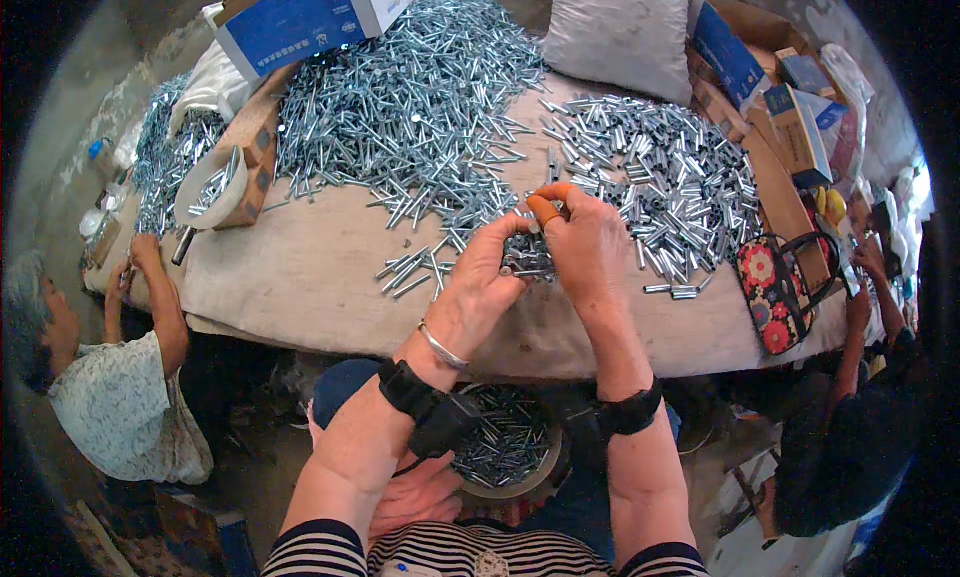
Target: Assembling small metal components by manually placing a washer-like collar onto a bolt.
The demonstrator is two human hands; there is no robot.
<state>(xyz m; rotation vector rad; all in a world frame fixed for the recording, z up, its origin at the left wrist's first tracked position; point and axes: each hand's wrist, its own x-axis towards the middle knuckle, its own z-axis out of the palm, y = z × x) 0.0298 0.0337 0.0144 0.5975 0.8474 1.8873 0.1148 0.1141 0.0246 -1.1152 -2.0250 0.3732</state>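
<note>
My left hand [478, 289] is curled in front of me at the middle of the table, closed round several small metal bolts [528, 260]. Close beside it, my right hand [585, 245] pinches with orange-covered fingertips above the left hand; what lies in that pinch is too small to make out. Behind the hands spreads a big heap of long silvery bolts [410, 107]. A pile of short metal tubes [680, 192] lies to their right. Loose metal pieces [405, 272] are scattered left of my left hand.
Below the table edge, a round tub [545, 467] of metal pieces sits by my legs. A white bowl [235, 197] is at left, a flowered bag [770, 292] at right. A blue carton [290, 32] and white sack [620, 32] stand behind. People work at left [110, 397] and right [850, 427].
</note>
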